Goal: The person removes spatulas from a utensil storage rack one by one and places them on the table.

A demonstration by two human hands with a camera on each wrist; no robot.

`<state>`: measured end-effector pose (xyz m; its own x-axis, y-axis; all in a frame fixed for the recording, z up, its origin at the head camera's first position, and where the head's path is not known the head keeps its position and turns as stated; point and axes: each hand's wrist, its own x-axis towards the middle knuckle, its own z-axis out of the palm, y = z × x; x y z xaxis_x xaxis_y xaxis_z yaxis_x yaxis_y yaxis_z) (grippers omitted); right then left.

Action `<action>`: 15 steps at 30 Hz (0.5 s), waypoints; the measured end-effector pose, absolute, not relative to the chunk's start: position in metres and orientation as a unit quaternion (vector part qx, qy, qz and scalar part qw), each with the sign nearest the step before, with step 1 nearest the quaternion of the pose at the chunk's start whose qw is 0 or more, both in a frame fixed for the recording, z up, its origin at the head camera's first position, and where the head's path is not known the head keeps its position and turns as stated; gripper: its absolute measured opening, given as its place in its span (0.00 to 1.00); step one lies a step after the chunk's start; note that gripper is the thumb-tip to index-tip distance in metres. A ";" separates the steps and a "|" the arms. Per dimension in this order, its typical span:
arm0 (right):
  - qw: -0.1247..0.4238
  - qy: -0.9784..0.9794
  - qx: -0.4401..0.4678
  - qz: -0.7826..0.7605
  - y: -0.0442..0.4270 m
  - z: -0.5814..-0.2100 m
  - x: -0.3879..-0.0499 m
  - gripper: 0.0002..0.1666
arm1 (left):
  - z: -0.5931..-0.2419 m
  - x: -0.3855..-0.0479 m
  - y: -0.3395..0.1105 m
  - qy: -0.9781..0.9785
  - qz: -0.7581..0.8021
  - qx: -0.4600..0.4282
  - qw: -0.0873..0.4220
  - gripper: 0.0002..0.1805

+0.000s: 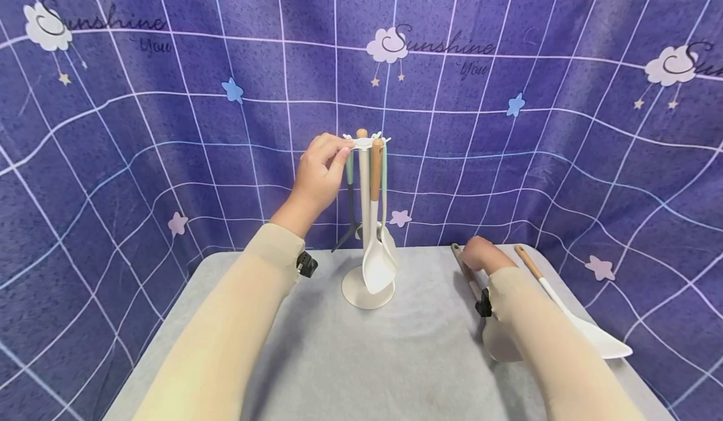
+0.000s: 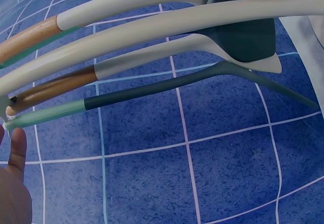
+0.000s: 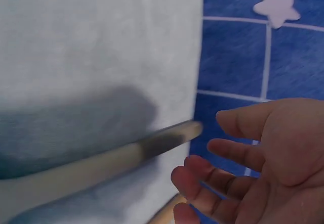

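A utensil stand with a pale pole and round base has several kitchen utensils hung around its top. My left hand pinches the edge of the stand's top between thumb and fingers. A white spoon with a wooden handle hangs in front; a dark turner hangs among the others. On the right, my right hand has its fingers loosely bent and apart, beside the handle end of a lying utensil. That utensil's broad pale head is partly behind my forearm.
A white turner with a wooden handle lies at the right edge of the grey tabletop. A blue gridded curtain stands close behind and along both sides.
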<state>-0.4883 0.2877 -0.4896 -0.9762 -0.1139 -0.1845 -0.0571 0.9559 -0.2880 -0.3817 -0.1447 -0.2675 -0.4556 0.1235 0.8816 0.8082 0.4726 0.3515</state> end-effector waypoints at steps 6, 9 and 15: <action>0.036 0.974 -0.081 -0.206 0.265 -0.440 -0.461 0.18 | -0.266 -0.381 -0.145 -0.754 -0.406 -0.309 0.414 0.12; 0.006 0.969 -0.067 -0.236 0.236 -0.403 -0.432 0.21 | -0.265 -0.380 -0.145 -0.754 -0.405 -0.309 0.415 0.12; -0.061 0.935 -0.102 -0.333 0.200 -0.372 -0.418 0.22 | -0.265 -0.380 -0.144 -0.753 -0.404 -0.308 0.417 0.12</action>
<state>-0.4182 0.2000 -0.3724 -0.9716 -0.1509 0.1824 -0.2323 0.7566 -0.6113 -0.3801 -0.1438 -0.2654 -0.4620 0.1273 0.8777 0.8017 0.4831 0.3519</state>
